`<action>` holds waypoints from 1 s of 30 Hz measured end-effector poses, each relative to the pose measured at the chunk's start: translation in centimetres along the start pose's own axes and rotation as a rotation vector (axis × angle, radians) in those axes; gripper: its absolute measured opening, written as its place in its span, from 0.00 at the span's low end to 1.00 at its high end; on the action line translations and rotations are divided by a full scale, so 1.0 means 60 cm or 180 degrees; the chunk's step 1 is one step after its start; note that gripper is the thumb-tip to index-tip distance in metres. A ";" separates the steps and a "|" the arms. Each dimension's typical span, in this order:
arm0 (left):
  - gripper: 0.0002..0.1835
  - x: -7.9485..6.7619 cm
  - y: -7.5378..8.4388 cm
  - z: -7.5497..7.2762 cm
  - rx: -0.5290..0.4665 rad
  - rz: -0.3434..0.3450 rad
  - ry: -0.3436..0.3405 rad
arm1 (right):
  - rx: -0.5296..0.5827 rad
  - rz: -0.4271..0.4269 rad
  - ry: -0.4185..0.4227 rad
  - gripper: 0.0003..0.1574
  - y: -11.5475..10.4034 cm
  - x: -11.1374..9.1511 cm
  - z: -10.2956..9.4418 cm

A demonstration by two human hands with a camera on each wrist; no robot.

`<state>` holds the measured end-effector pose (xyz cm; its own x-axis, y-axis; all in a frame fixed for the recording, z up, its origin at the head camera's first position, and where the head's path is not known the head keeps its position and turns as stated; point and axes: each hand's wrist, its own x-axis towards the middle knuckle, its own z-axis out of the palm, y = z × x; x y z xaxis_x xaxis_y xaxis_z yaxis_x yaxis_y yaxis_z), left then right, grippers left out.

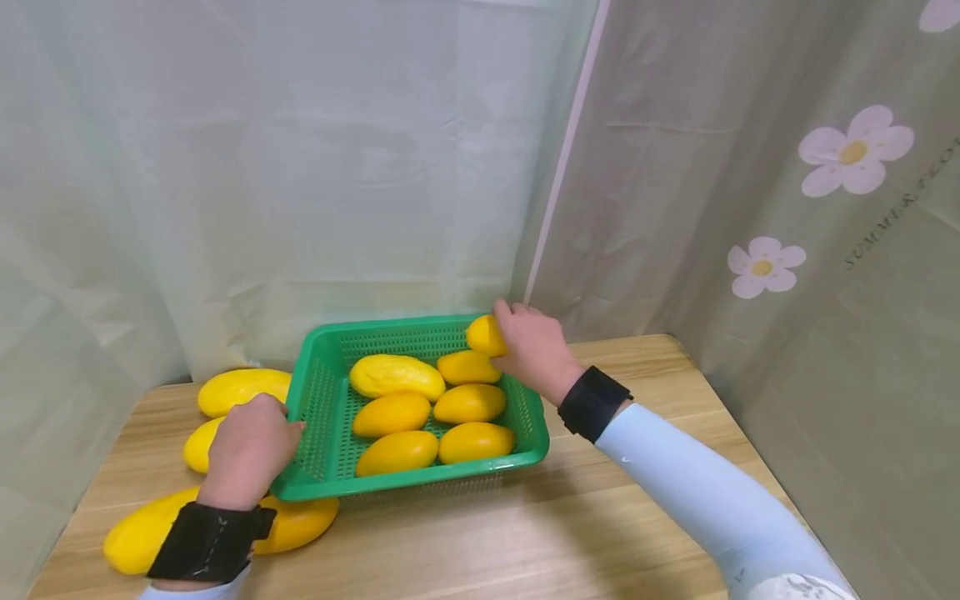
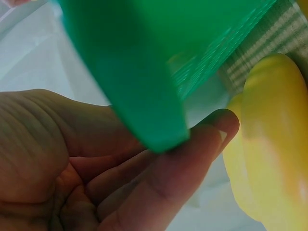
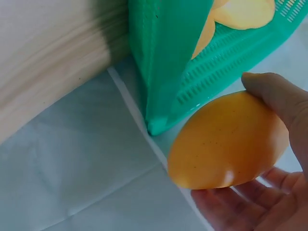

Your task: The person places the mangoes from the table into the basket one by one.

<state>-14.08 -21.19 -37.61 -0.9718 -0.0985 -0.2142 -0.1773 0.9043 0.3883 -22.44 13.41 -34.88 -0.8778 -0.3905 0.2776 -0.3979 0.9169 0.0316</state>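
Observation:
A green plastic basket (image 1: 420, 482) with perforated walls holds several yellow mangoes (image 1: 470, 404) and a longer, paler yellow fruit (image 1: 397, 377). My left hand (image 1: 251, 446) grips the basket's left rim, and the left wrist view has the rim (image 2: 159, 110) between thumb and fingers. Above the basket's far right corner, my right hand (image 1: 536, 346) holds a mango (image 3: 228, 142), thumb on one side and fingers on the other. Some of that mango is covered by the hand in the head view.
Several more yellow fruits lie on the wooden table (image 1: 600, 517) left of the basket, including a long one (image 1: 243, 390) at the back and another (image 1: 150, 533) partly behind my left wrist. Pale curtains (image 1: 360, 167) hang behind and beside the table.

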 end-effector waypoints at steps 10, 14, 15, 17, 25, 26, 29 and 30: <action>0.16 -0.001 0.001 0.001 0.0007 0.0012 -0.0012 | -0.0327 -0.0394 -0.0372 0.44 -0.038 0.052 0.017; 0.16 0.000 0.004 0.001 0.0009 0.0047 0.0017 | -0.0316 -0.0433 -0.0490 0.44 -0.043 0.068 0.026; 0.16 0.000 0.004 0.000 0.0009 0.0050 0.0023 | -0.0309 -0.0441 -0.0523 0.44 -0.043 0.071 0.029; 0.16 -0.001 0.006 -0.001 0.0009 0.0042 0.0021 | -0.0314 -0.0453 -0.0586 0.45 -0.043 0.078 0.034; 0.16 -0.002 0.008 -0.003 0.0005 0.0041 0.0033 | -0.0328 -0.0415 -0.0780 0.46 -0.039 0.097 0.052; 0.16 -0.002 0.008 -0.003 0.0008 0.0040 0.0041 | -0.0323 -0.0407 -0.0804 0.47 -0.038 0.098 0.055; 0.16 -0.003 0.007 -0.003 0.0015 0.0043 0.0055 | -0.0312 -0.0378 -0.0874 0.51 -0.035 0.098 0.060; 0.16 -0.003 0.007 -0.003 0.0014 0.0046 0.0058 | -0.0313 -0.0370 -0.0891 0.52 -0.033 0.098 0.062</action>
<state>-14.01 -20.84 -37.26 -0.9769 -0.0931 -0.1921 -0.1626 0.9076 0.3872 -27.82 8.96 -36.88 -0.8727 -0.4881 -0.0078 -0.4840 0.8631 0.1440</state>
